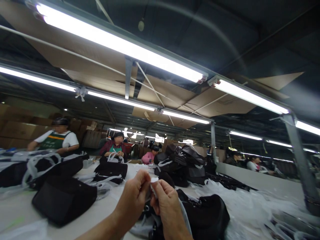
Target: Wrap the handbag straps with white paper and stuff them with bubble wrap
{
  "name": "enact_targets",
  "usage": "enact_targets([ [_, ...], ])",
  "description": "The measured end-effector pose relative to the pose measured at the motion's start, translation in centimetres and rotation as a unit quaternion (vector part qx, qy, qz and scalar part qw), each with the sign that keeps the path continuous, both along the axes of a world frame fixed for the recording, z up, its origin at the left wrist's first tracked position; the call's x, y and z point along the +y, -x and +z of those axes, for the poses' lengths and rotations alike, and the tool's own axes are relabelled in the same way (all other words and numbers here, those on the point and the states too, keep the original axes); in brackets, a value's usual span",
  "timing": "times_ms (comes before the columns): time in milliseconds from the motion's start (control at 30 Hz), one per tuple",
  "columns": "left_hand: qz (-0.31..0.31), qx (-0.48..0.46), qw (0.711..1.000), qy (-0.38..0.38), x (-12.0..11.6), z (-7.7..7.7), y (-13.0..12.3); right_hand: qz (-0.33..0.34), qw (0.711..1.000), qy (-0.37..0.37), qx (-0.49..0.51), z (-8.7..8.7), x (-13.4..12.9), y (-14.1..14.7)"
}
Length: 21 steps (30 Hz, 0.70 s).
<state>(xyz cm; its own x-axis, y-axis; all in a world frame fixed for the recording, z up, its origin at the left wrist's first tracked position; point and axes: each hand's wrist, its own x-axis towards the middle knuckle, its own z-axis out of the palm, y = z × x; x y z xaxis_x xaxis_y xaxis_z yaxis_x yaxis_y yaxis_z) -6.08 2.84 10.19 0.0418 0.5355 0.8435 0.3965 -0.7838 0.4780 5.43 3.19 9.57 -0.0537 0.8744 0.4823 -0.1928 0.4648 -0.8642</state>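
My left hand [133, 196] and my right hand [166, 203] meet at the lower middle of the head view, fingers pinched on a small white piece [154, 180]. A pale strap [184, 215] runs down behind my right hand. Just right of that hand, a black bag [207, 213] lies on the table [105, 213]. Under and between my hands are metal rings and whitish wrapping, partly hidden by my fingers.
Another black bag [65, 200] lies at the left. A heap of black bags [182, 160] rises beyond my hands. Clear plastic wrapping [250, 206] covers the right side. Several people work across the table, one in a green apron [53, 141]. A metal post [298, 156] stands right.
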Motion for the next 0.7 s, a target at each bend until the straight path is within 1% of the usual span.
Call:
enact_targets([
  [67,0.0,0.004,1.0,0.012,0.0,0.1,0.3,0.016,1.0,0.008,0.0,0.3,-0.2,0.1],
  [133,0.007,-0.005,1.0,0.014,-0.1,0.2,0.5,0.034,0.999,0.017,-0.022,0.8,-0.4,0.1],
  [233,0.027,-0.012,1.0,0.009,-0.3,0.5,0.7,0.034,0.998,0.011,-0.044,1.2,-0.6,0.1],
  [333,0.034,-0.003,0.999,0.017,-0.5,0.2,0.6,0.002,1.0,-0.011,-0.029,0.6,-0.3,0.4],
  [467,0.035,-0.008,0.999,0.034,-0.4,-0.8,0.4,-0.031,0.999,-0.013,0.002,-0.9,0.3,1.1],
  [567,0.028,-0.002,0.999,0.042,-0.1,-1.4,0.5,-0.027,1.0,-0.004,0.015,-1.4,0.8,1.6],
  [700,0.032,0.001,0.998,0.047,0.2,-1.3,1.1,-0.004,1.0,0.001,-0.024,-1.0,1.5,1.7],
])
